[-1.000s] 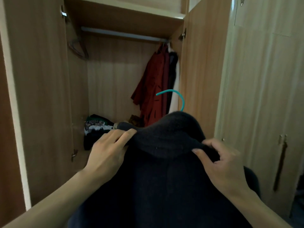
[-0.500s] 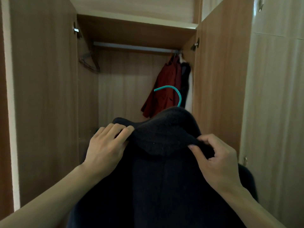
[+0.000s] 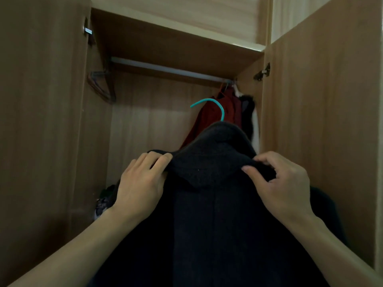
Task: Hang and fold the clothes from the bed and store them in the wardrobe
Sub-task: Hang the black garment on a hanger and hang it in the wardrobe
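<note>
Both sets of fingers were closed on cloth. The left hand (image 3: 141, 183) had its fingers (image 3: 157, 160) curled over the left end of the collar (image 3: 207, 162) and pinched it. The right hand (image 3: 277, 183) pinched the right end between its thumb and bent fingers (image 3: 267, 160). The collar belonged to a dark coat (image 3: 217, 214), held up in front of the open wardrobe (image 3: 149, 125) with its back to the camera. Its body hung down between the two forearms.

From the coat's neck rose the hook of a teal hanger (image 3: 209, 104), which sat below the rail (image 3: 170, 68) and not on it.

Just behind the hook, at the rail's right end, hung a red garment (image 3: 209, 121). A black garment (image 3: 247, 112) and a white garment (image 3: 256, 129) were crowded between it and the side wall. At the rail's left end hung some bare hangers (image 3: 101, 85).

A shelf (image 3: 165, 38) ran above the rail. The left door (image 3: 41, 121) and the right door (image 3: 310, 100) stood open on either side, the latter on a metal hinge (image 3: 264, 72).

Low on the left, a heap of clothes (image 3: 104, 198) showed past the left wrist. The coat hid most of the wardrobe's lower part.
</note>
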